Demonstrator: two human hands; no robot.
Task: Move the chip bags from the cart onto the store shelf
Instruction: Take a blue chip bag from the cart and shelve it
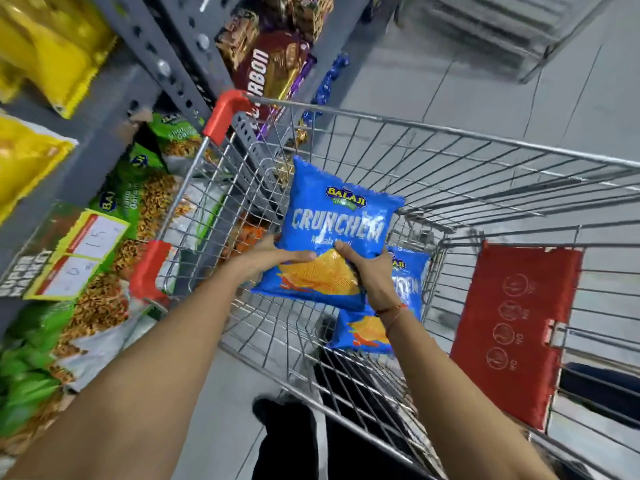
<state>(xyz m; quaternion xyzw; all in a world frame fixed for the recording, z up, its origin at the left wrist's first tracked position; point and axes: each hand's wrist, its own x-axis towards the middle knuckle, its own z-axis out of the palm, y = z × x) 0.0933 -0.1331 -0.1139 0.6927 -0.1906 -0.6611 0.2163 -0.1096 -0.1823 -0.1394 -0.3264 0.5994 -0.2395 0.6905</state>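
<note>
Store shelf (104, 109) fills left of frame, stocked with green snack packs. Centre: left hand (273, 258) and right hand (372, 271) both grip blue chip bag (337, 220) above cart (485, 161). Second blue bag (408, 282) lies lower right in basket. Advice: hold edges lightly (chips crush), swing left.

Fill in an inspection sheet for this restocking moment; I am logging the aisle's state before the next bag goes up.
Surface: wire cart beside the grey store shelf.
Job's things: blue chip bag lifted over the cart; second blue bag lying inside it.
Clutter: green snack packs, yellow packs, biscuit packs and price tag on the shelf.
Hands: left hand and right hand both grip the lifted bag's lower edge.
Cables: nothing seen.
Surroundings: grey tiled floor; red flap on the cart.
</note>
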